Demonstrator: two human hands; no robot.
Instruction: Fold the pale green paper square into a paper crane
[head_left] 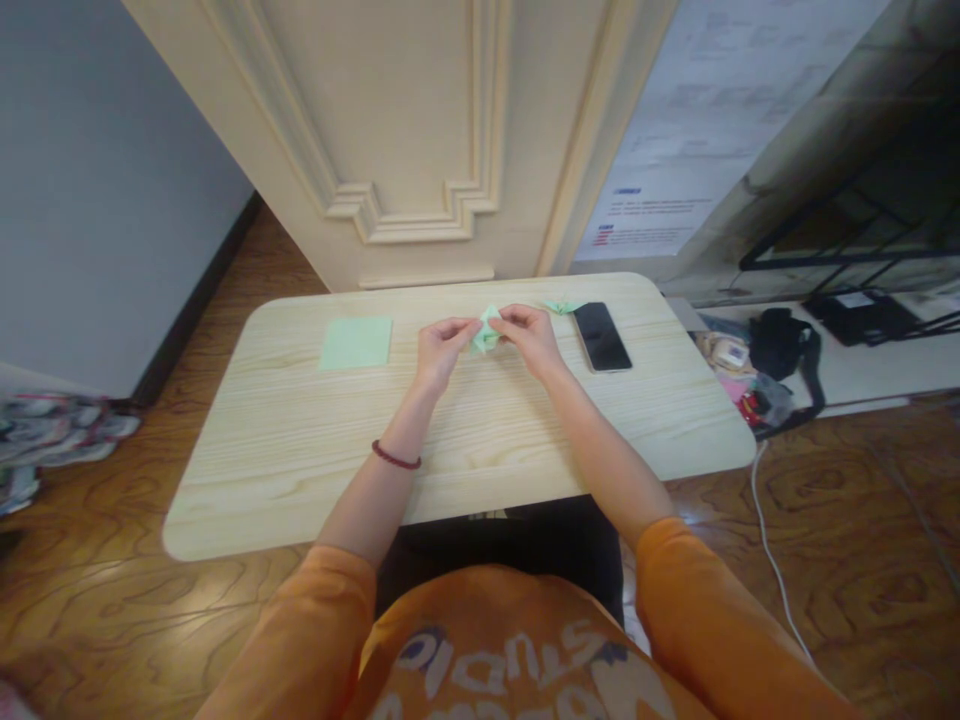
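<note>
Left hand (442, 352): curled, pinching folded green paper (487, 332) | right hand (531, 340): curled, pinching same paper | phone (602, 337) near right hand | flat green sheet (355, 343) on table (480, 480)

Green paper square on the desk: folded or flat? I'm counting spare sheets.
Flat: the green paper square lies spread on the desk, edges straight.

Cream panelled door (397, 130) directly behind far edge of light wood-grain table (300, 480). Blue-grey wall (105, 180) at left, dark skirting board (196, 300) along its foot. Printed poster (697, 130) right of door. Black metal rack (832, 230) beyond table's far right corner, above low white shelf (885, 370). Glossy wood-pattern floor (825, 500) around table; white cable (769, 560) running across it near right corner. Patterned fabric heap (52, 440) on floor at left. Soft indoor light, glare on floor.
</note>
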